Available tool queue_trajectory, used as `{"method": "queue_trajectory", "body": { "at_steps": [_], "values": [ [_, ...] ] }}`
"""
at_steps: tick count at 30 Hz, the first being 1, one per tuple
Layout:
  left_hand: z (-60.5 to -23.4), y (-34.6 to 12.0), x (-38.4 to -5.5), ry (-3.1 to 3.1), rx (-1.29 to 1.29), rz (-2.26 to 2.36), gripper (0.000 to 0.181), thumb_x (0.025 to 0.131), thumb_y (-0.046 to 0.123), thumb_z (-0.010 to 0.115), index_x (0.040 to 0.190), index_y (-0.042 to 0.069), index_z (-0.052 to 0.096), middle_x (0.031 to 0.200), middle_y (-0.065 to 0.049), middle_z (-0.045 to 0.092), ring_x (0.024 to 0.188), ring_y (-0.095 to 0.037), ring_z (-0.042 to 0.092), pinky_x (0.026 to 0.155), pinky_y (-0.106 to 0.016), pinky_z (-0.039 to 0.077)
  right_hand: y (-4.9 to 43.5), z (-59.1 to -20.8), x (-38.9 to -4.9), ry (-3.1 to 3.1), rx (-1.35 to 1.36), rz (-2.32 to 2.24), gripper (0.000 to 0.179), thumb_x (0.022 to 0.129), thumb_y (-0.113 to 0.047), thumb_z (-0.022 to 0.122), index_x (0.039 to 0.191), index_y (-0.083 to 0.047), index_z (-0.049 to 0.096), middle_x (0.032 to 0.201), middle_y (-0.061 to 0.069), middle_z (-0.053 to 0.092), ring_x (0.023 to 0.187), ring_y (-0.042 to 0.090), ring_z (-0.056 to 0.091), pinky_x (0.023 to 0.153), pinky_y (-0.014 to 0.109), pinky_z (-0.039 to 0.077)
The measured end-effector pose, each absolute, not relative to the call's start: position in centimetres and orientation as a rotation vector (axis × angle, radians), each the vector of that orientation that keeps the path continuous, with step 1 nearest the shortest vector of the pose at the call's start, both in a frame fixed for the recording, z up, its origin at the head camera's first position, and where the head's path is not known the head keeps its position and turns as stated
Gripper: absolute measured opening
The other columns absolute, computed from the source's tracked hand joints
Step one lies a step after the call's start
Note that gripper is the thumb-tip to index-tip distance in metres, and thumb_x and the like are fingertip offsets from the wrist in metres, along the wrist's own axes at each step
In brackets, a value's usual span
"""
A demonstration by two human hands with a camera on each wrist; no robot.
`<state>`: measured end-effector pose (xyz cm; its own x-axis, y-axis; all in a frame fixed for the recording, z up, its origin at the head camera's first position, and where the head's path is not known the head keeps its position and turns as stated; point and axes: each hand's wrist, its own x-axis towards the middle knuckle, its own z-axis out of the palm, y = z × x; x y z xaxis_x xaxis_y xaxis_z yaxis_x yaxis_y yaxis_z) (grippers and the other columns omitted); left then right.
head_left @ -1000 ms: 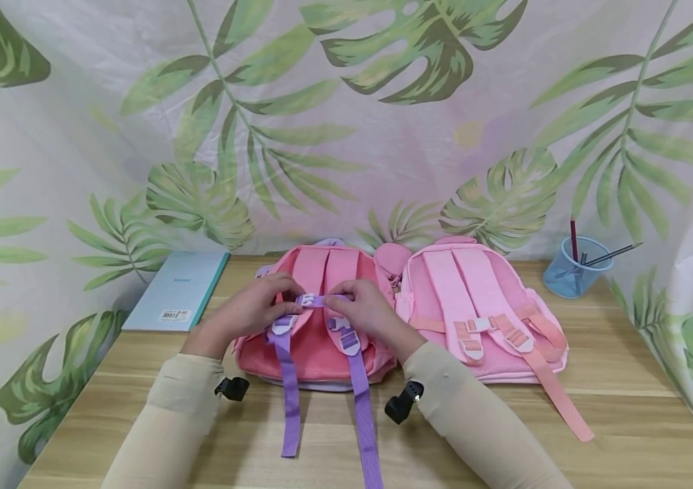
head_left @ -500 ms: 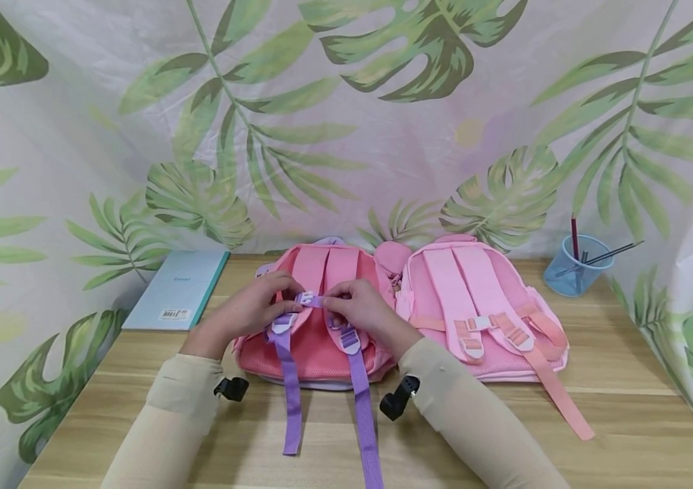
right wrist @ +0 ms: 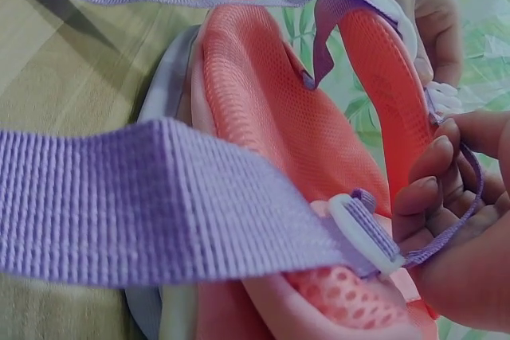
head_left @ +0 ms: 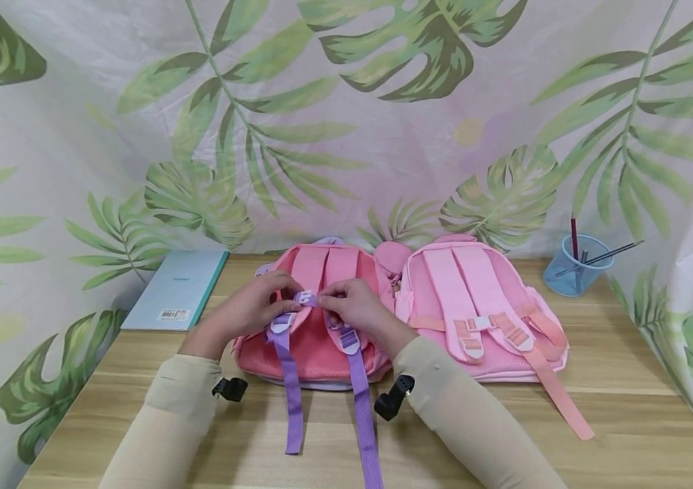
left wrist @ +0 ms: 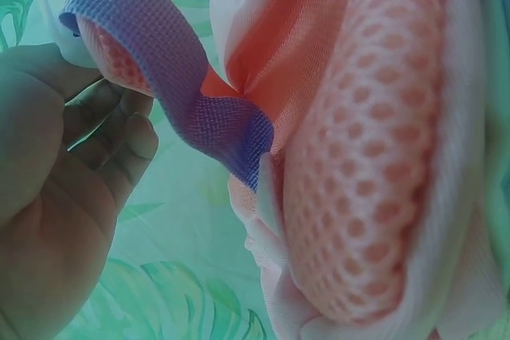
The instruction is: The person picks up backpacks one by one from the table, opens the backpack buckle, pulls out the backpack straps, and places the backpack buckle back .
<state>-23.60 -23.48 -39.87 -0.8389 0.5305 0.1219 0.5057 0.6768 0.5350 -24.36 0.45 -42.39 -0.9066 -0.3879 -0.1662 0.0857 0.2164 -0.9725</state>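
Note:
A coral-pink backpack (head_left: 316,363) lies with its shoulder straps facing up. My left hand (head_left: 253,303) pinches a small white buckle (head_left: 306,297) on the purple chest strap, beside the left shoulder strap. Close to the buckle, my right hand (head_left: 355,307) pinches the purple webbing between thumb and fingers; the right wrist view shows the webbing (right wrist: 476,185) looping past those fingers from the other shoulder strap. Two long purple strap tails (head_left: 293,407) hang over the table's near side. The left wrist view shows my left hand (left wrist: 48,197) beside a purple strap (left wrist: 159,45), its fingertips partly hidden.
A lighter pink backpack (head_left: 520,278) with peach straps lies right of the first, its white chest buckle fastened. A light blue notebook (head_left: 175,288) is at the left. A blue mesh pen cup (head_left: 573,275) with pencils stands at the back right. Leaf-print cloth hangs behind.
My right hand has slid a little to the left, so less purple webbing shows between it and the buckle. My left hand stays nearly still.

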Motion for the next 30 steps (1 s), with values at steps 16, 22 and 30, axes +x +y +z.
{"method": "queue_trajectory", "body": {
  "at_steps": [16, 22, 30],
  "values": [
    [-40.4, -23.5, -23.7, 2.831, 0.914, 0.916, 0.023, 0.097, 0.014, 0.081, 0.119, 0.013, 0.075, 0.106, 0.001, 0.072, 0.097, -0.016, 0.062, 0.09, -0.042, 0.056, -0.8, -42.7, -24.3, 2.047, -0.265, -1.755, 0.021, 0.107, -0.011, 0.066, 0.12, 0.003, 0.075, 0.076, 0.003, 0.062, 0.061, 0.012, 0.054, 0.059, 0.023, 0.048],
    [-40.5, -23.5, -23.8, 2.833, 0.907, 0.949, 0.023, 0.095, 0.014, 0.084, 0.117, 0.015, 0.077, 0.106, 0.002, 0.074, 0.096, -0.017, 0.062, 0.088, -0.042, 0.056, -0.7, -42.6, -24.4, 2.046, -0.293, -1.755, 0.022, 0.107, -0.011, 0.065, 0.124, 0.001, 0.073, 0.074, 0.001, 0.06, 0.061, 0.014, 0.051, 0.058, 0.024, 0.046],
    [-40.7, -23.8, -23.8, 2.84, 0.848, 0.981, 0.022, 0.095, 0.015, 0.085, 0.115, 0.017, 0.08, 0.109, 0.004, 0.077, 0.092, -0.017, 0.059, 0.082, -0.034, 0.052, 1.1, -42.1, -24.7, 2.123, -0.286, -1.683, 0.021, 0.103, -0.017, 0.074, 0.114, 0.0, 0.078, 0.073, 0.002, 0.062, 0.061, 0.012, 0.053, 0.057, 0.023, 0.045]
  ]
}}
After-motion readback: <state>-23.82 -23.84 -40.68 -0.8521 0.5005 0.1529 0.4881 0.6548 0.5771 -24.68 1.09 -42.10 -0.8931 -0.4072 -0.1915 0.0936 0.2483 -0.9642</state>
